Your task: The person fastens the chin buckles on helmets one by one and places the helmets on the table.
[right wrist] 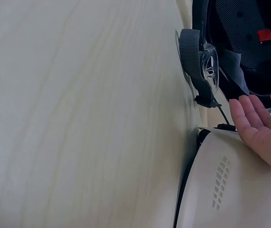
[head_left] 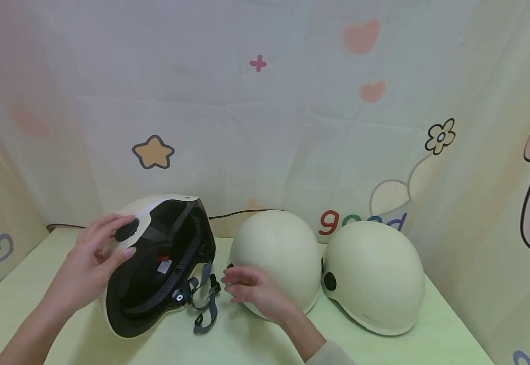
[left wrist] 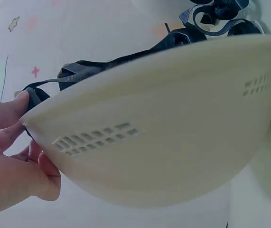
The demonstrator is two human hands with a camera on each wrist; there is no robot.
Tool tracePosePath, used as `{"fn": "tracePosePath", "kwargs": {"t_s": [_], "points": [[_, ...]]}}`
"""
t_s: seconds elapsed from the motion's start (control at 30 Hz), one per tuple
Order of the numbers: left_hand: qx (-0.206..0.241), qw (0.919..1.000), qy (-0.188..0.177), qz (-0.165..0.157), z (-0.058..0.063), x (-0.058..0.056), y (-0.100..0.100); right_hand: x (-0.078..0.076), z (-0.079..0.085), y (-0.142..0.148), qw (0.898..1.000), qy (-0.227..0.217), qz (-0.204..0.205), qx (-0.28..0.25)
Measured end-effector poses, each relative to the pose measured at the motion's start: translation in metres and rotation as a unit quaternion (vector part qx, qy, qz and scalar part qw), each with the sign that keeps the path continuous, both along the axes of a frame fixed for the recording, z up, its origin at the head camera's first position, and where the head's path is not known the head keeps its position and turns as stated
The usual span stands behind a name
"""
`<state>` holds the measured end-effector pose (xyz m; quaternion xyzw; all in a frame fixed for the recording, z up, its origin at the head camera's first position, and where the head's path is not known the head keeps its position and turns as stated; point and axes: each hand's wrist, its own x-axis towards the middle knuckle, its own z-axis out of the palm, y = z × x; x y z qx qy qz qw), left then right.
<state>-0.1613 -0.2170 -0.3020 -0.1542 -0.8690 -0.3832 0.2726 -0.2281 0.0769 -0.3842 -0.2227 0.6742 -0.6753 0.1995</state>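
Your left hand [head_left: 89, 261] pinches the rim of a cream half-shell helmet [head_left: 157, 276], with the thumb and fingers beside its black round side fitting [head_left: 127, 230]. Your right hand [head_left: 262, 294] grasps nothing; its fingers are extended in front of the middle cream helmet [head_left: 276, 248], and you cannot confirm contact from these views. The gripped helmet is at your left, tilted with its dark padded interior towards you; whether its lower rim touches the worktop [head_left: 242, 350] cannot be determined. Its grey chin strap [head_left: 211, 310] dangles on the side near your right hand. Vent slots [left wrist: 96, 138] pierce its shell. To your right, the middle helmet and a third cream helmet [head_left: 376, 276] sit crown-up, side by side. Behind the worktop hangs a printed curtain [head_left: 228, 76].
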Motion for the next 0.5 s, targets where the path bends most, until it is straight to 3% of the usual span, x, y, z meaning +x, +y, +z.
{"fn": "tracePosePath", "kwargs": {"t_s": [0.33,0.5], "points": [[0.025,0.9989,-0.038,0.010,-0.016,0.002,-0.012,0.002,-0.012,-0.007,0.999,0.003,-0.003,0.037],[0.031,0.9990,-0.032,0.005,-0.018,0.002,-0.008,0.003,-0.014,-0.008,0.999,0.003,0.000,0.052]]}}
